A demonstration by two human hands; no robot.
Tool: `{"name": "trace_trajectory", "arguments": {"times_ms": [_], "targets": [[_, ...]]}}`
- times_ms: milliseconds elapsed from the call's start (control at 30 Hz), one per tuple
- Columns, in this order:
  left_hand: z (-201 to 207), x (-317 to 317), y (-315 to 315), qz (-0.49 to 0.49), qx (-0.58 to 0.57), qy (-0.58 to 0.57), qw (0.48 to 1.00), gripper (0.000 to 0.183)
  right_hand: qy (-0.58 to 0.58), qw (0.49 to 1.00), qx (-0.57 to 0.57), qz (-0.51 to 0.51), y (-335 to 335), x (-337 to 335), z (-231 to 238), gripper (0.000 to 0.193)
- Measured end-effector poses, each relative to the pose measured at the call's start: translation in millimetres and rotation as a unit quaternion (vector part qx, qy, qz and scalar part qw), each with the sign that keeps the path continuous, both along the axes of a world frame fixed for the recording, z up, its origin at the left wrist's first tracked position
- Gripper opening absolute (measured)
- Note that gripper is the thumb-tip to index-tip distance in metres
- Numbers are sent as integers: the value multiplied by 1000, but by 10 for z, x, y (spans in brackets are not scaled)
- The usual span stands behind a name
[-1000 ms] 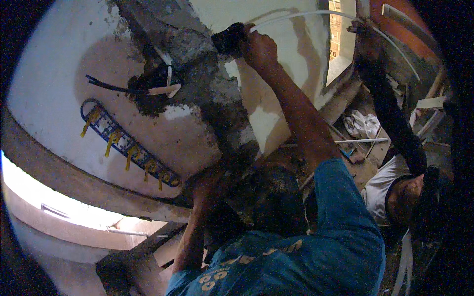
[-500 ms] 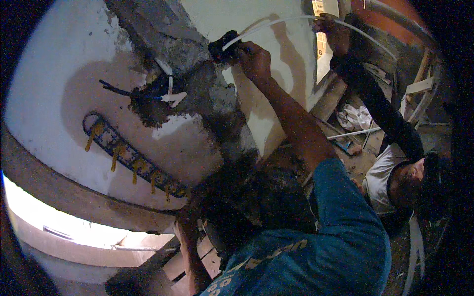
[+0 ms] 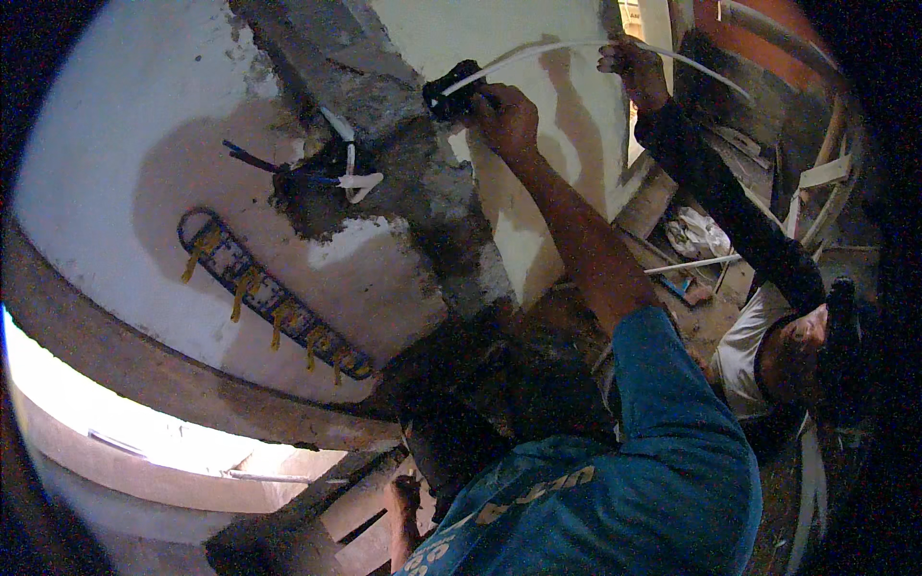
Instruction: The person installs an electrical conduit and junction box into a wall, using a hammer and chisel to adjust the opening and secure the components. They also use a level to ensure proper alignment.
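Neither of my hands is in view. A co-worker in a teal shirt (image 3: pixel 595 509), seen from behind, reaches up with the right hand (image 3: pixel 509 120) to a black box-like piece (image 3: pixel 451 91) at the wall. A white cable (image 3: pixel 538 46) runs from it to the raised hand (image 3: pixel 634 72) of a second person with a black sleeve. The teal-shirted person's left hand (image 3: pixel 407 492) hangs lower, fingers curled; what it holds, if anything, is hidden. White and dark wires (image 3: pixel 355 182) stick out of a rough hole in the wall.
A long dark rack-like strip (image 3: pixel 274 298) with yellow hanging tabs is on the white wall (image 3: pixel 96 192). Bare grey plaster (image 3: pixel 331 58) runs diagonally. At right lie crumpled white plastic (image 3: pixel 696 233) and wood pieces (image 3: pixel 824 173). A bright opening (image 3: pixel 125 422) shows at lower left.
The view has shifted slightly, so the wall sits further right and lower. The teal-shirted person's left hand has dropped away from the wall's lower edge. The right hand stays at the black piece.
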State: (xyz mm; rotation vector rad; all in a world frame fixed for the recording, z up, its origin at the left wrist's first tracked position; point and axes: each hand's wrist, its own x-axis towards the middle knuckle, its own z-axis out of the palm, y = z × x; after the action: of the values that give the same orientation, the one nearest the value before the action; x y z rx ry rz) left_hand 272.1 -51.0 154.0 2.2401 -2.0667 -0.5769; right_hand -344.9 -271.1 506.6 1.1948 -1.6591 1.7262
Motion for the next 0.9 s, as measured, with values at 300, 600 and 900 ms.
{"name": "trace_trajectory", "arguments": {"times_ms": [300,600,900], "targets": [[-584,7,69,-11,21,30,999,45,18,998,-53,12,-23,-4,-33,24],[153,-360,-95,7,-80,192,978,47,10,995,-96,23,-23,-9,-30,38],[570,-523,-241,-47,-95,85,991,32,75,996,-51,4,133,76,-51,23]]}}
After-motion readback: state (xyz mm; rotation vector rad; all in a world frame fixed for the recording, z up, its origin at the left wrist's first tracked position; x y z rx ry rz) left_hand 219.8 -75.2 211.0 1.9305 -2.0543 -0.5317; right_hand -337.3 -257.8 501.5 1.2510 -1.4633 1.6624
